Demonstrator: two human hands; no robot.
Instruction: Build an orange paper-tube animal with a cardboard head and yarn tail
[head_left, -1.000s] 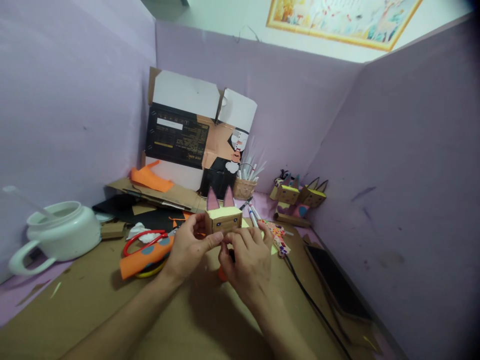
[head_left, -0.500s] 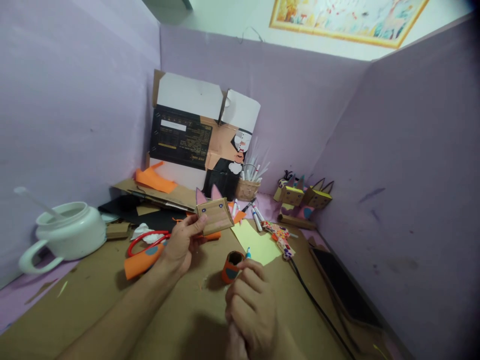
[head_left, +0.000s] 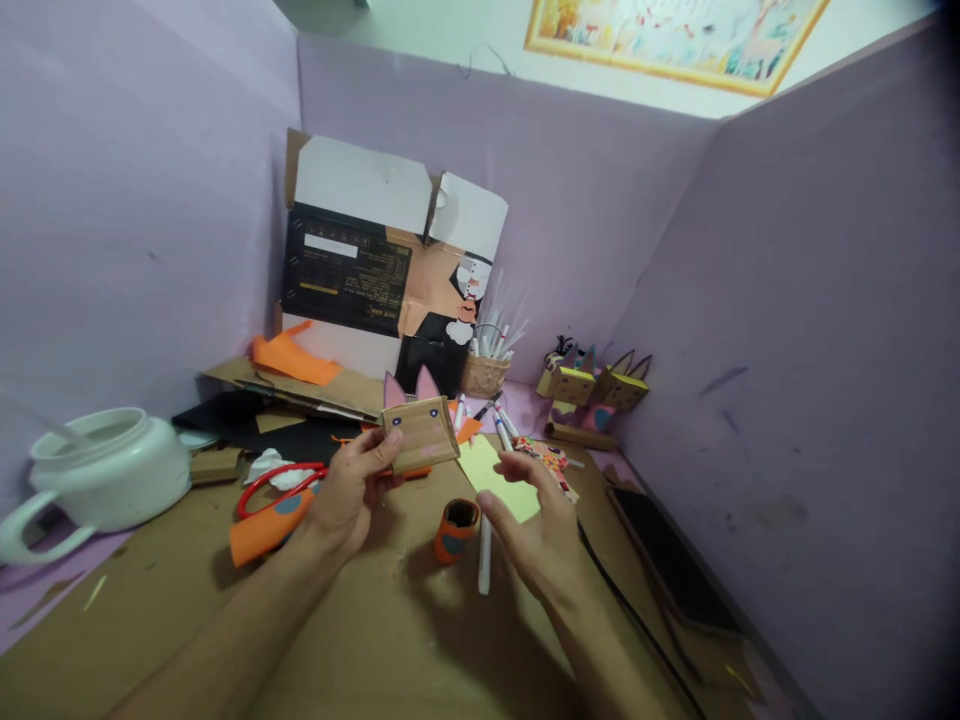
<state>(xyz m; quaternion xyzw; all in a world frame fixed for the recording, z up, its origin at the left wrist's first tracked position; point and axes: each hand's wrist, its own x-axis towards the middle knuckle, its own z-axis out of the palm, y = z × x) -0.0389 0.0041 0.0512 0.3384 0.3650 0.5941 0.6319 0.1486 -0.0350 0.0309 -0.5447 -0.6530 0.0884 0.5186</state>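
Note:
My left hand (head_left: 358, 490) pinches a small cardboard cat head (head_left: 420, 434) by its left edge, thumb in front. Pink ears stand on top of it, and two dark eyes and faint pink marks show on its face. My right hand (head_left: 536, 520) is open, its thumb and fingers apart. Just beside and below that thumb is a white marker (head_left: 484, 560); I cannot tell whether it touches the thumb. An orange cardboard tube (head_left: 454, 535) with blue-grey patches stands upright between my hands. Another orange tube (head_left: 266, 528) lies by my left forearm.
Red-handled scissors (head_left: 255, 490) and a white pot (head_left: 112, 470) are at left. Yellow paper (head_left: 487, 470), a patterned glue gun (head_left: 551, 455) with a black cord and a dark tablet-like slab (head_left: 675, 555) are at right. Finished-looking cat figures (head_left: 574, 387) stand behind, near a marker basket (head_left: 484, 375).
My right hand has opened from its grip on the marker and turned, moving up and right. The marker is now below the thumb. My left hand still holds the cat head; the view has shifted slightly.

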